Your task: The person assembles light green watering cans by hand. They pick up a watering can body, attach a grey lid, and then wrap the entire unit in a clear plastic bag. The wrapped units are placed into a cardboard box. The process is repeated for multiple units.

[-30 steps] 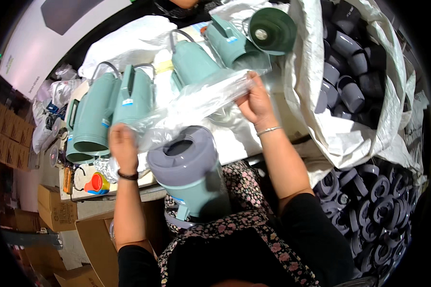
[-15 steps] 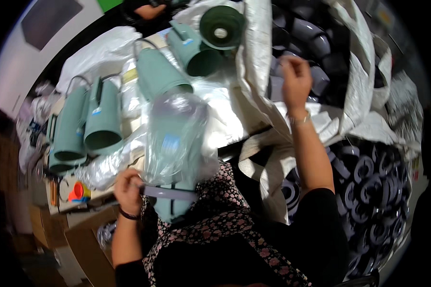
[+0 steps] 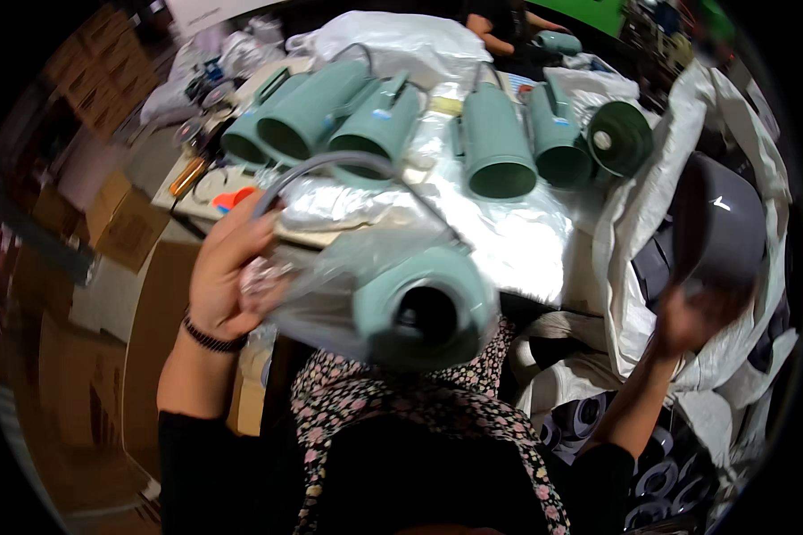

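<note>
The counter (image 3: 583,254) spans the far side, with a row of green jug shells (image 3: 495,134) lying on it, most of their open ends turned toward the person, and a shiny silvery-white sheet (image 3: 535,241) spread in front of some of them. A white woven sack (image 3: 623,241) stands at its right end, holding dark grey moulded parts. In front of the counter, over the person's lap, a pale-green jug (image 3: 473,290) hangs with its round opening (image 3: 426,314) facing up toward the camera. Its long axis is strongly foreshortened, running roughly along the line of sight. The jug lies just right of the left hand (image 3: 232,272) and well to the left of the right hand (image 3: 700,316), so the left is clearly nearer. The right hand is at the woven sack, grasping from below a glossy grey cup-shaped part (image 3: 732,218); motion blur hides the exact finger placement. The left hand is clenched on the gathered end of a clear plastic bag (image 3: 317,294), which reaches across to the jug. The jug's thin grey carrying handle (image 3: 339,159) arches above, one end against the left hand's fingers; whether they also grip it, I cannot tell.
</note>
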A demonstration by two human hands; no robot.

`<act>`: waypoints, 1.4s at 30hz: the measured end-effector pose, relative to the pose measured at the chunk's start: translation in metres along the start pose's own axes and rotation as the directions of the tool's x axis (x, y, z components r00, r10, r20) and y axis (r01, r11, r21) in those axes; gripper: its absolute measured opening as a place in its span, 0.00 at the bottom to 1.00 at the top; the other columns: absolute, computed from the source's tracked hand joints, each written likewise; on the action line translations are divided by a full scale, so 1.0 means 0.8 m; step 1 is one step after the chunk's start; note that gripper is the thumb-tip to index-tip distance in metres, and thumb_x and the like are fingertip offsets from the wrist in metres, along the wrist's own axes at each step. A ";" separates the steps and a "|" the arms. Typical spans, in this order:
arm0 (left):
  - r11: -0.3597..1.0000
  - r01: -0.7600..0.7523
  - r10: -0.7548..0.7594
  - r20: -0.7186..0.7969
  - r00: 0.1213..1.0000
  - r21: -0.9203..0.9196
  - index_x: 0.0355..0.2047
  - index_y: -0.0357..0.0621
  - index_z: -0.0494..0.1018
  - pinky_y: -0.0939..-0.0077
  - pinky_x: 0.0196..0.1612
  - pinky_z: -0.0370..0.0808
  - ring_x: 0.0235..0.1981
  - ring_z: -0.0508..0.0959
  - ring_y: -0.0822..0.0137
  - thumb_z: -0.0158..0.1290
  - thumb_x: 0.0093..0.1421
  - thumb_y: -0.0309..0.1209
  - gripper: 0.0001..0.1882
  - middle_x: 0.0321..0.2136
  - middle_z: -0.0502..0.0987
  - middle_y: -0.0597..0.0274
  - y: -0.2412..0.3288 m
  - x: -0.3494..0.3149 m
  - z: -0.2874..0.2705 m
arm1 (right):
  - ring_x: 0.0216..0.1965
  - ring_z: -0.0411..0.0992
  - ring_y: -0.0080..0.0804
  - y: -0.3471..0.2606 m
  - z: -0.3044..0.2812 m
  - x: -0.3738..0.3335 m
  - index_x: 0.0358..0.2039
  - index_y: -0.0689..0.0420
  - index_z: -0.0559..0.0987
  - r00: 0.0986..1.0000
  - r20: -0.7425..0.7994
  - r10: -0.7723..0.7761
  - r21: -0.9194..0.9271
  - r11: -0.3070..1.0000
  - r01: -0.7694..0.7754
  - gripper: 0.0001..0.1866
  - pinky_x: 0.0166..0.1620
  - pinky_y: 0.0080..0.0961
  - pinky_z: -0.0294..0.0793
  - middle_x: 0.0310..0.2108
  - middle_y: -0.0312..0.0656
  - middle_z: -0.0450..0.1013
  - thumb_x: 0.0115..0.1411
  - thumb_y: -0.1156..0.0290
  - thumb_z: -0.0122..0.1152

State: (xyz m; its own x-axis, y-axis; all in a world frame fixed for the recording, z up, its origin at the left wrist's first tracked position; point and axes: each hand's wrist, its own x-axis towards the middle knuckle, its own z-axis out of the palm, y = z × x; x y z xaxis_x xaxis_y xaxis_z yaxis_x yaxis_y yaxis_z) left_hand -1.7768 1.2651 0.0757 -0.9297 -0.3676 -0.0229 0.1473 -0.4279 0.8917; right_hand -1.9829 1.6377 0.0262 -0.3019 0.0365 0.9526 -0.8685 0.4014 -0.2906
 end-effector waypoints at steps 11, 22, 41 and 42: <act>0.850 -0.514 0.504 -0.459 0.732 0.112 0.48 0.34 0.63 0.75 0.38 0.75 0.43 0.74 0.64 0.45 0.56 0.26 0.19 0.41 0.72 0.49 0.046 -0.244 -0.285 | 0.55 0.58 0.52 -0.287 0.224 -0.013 0.36 0.57 0.75 0.486 0.473 -0.735 0.727 0.637 0.256 0.22 0.57 0.48 0.52 0.45 0.48 0.69 0.47 0.52 0.60; 0.762 0.357 0.338 -0.801 0.494 0.541 0.38 0.39 0.68 0.81 0.28 0.69 0.26 0.72 0.75 0.44 0.49 0.14 0.15 0.29 0.74 0.64 -0.108 -0.244 -0.458 | 0.48 0.65 0.40 -0.240 0.333 -0.115 0.34 0.61 0.75 0.301 0.890 -0.343 0.441 0.816 -0.373 0.12 0.52 0.32 0.61 0.37 0.43 0.72 0.46 0.77 0.59; 0.745 0.650 0.304 -0.944 -0.126 0.153 0.50 0.39 0.63 0.68 0.47 0.67 0.40 0.74 0.53 0.50 0.43 0.26 0.29 0.36 0.74 0.47 -0.377 -0.140 -0.612 | 0.32 0.68 0.47 0.105 0.089 -0.269 0.26 0.64 0.72 0.281 0.699 0.657 -0.713 0.671 0.204 0.08 0.38 0.36 0.66 0.28 0.50 0.71 0.52 0.71 0.56; 0.513 0.850 0.165 -0.986 0.039 0.120 0.43 0.40 0.69 0.66 0.45 0.68 0.39 0.74 0.52 0.48 0.44 0.30 0.22 0.34 0.75 0.49 -0.355 -0.124 -0.595 | 0.30 0.68 0.48 0.148 0.043 -0.278 0.25 0.64 0.73 0.124 0.667 0.734 -0.745 0.659 0.105 0.11 0.36 0.37 0.66 0.27 0.50 0.71 0.51 0.67 0.58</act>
State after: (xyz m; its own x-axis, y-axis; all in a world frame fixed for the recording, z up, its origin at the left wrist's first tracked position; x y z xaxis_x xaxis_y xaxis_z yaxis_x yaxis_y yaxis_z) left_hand -1.5658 1.0299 -0.3900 0.3203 -0.8988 -0.2993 -0.7554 -0.4330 0.4919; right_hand -2.0320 1.6459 -0.2231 -0.9375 -0.3115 -0.1549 -0.3115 0.9499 -0.0252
